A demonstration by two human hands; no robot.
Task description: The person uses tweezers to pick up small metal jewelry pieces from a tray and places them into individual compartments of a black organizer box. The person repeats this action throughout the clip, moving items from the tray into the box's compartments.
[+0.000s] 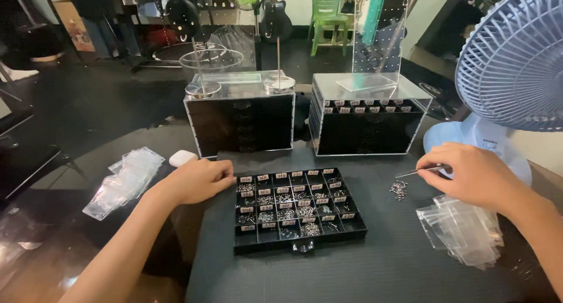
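Two bare hands at a black compartment tray [300, 247] of tiny metal parts on a dark mat [375, 273].

Left hand [196, 181] rests loosely curled, fingertips touching the tray's upper-left corner, holding nothing visible. Right hand [469, 174] is closed, pinching thin metal tweezers [417, 172] that point left, tip just above a small heap of loose metal bits [398, 189] lying on the mat right of the tray. Tray sits centre, between the hands, with rows of small cells, each labelled, most holding silver pieces. Stack of clear zip bags [463, 229] lies under the right wrist; another stack of clear bags [126, 180] is well left of the left hand, a small white case [182, 157] near it. Behind the tray stand two black drawer boxes with clear frames [240, 124] [366, 124]. Blue desk fan [516, 62] at far right.
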